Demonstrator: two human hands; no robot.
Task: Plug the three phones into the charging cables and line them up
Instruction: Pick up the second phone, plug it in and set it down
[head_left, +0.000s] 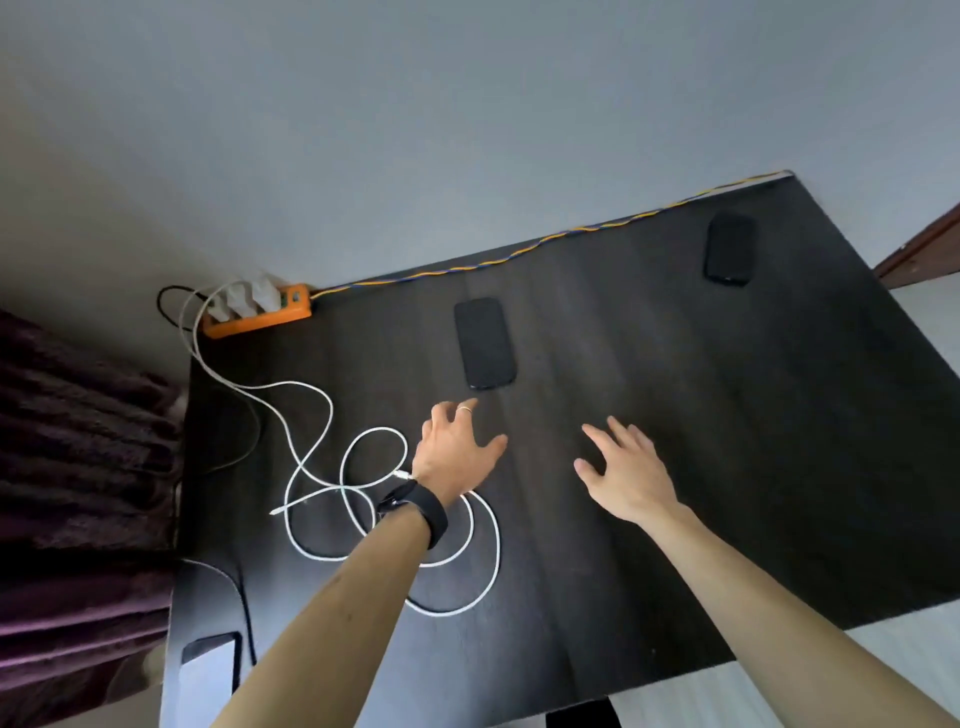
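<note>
Three phones lie on the dark table (675, 467). A black phone (484, 343) lies flat in the middle, just beyond my left hand (457, 452), whose fingers are spread and hold nothing. A second black phone (729, 248) rests near the far right corner. A third phone (213, 662) with a light screen glare sits at the near left edge. White charging cables (363, 499) lie in tangled loops on the left, partly under my left forearm, with one plug end (275, 512) free. My right hand (623, 467) hovers open over bare table.
An orange power strip (260, 312) with white chargers sits at the far left corner against the wall. A yellow-blue twisted cord (519, 252) runs along the table's far edge. Dark purple fabric (78, 467) hangs left of the table. A thin black cable (244, 613) runs near the third phone.
</note>
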